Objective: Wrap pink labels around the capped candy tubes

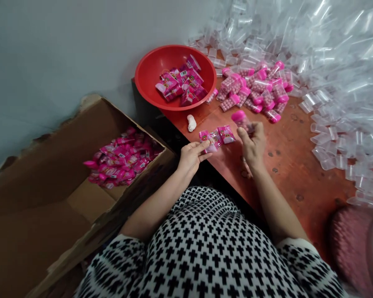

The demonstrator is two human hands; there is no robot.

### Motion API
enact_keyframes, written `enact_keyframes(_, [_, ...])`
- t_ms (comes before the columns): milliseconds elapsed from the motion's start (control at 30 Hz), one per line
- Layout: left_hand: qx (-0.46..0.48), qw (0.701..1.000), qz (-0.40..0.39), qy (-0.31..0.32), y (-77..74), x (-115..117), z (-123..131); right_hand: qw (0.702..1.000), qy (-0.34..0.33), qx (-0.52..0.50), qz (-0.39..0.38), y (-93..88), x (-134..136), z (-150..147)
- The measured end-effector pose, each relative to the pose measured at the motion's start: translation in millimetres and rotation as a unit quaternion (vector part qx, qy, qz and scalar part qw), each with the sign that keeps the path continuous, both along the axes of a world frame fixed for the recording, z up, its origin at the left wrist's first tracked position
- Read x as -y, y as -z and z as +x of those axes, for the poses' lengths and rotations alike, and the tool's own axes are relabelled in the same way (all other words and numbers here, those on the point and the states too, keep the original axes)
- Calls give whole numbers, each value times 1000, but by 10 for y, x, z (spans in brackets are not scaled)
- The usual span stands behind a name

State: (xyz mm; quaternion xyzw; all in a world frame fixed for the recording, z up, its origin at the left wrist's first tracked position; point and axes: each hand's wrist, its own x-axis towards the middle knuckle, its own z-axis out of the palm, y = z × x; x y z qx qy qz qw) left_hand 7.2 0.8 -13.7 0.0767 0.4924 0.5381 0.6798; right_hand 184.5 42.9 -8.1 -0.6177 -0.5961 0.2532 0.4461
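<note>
1. Sachets sit at the tabletop edge nearest the wearer; the left hand pinches one end, fingers almost closed, seemingly to steady them.
2. The right hand curls its fingers around a bottle, pink cap outward, perhaps to leave that end exposed.
3. Bowl and capped bottles bound the far side; the carton lies beyond the left edge. Working room opens right of the right hand, short of the tubes.

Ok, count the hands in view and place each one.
2: the left hand, pinching pink printed packaging by the table edge, and the right hand, holding a pink-capped bottle over the table. No others show.
</note>
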Motion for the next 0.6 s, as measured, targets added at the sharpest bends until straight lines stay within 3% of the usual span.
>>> enact_keyframes(100, [41,998,-22,-30,-15,-51,48,966,-20,-232,-116,-116,375,-52])
enact_keyframes(200, [91,994,-28,-55,0,-80,116,914,-55,-345,-208,-122,739,-187])
enact_keyframes(267, [120,990,-28,-65,16,-86,163,906,-73,-354,-222,-70,899,-283])
enact_keyframes(333, [137,988,-33,-65,20,-86,205,916,-75,-336,-205,-7,976,-357])
enact_keyframes(600, [137,989,-26,-49,-108,-43,309,960,-28,-234,-153,143,925,-369])
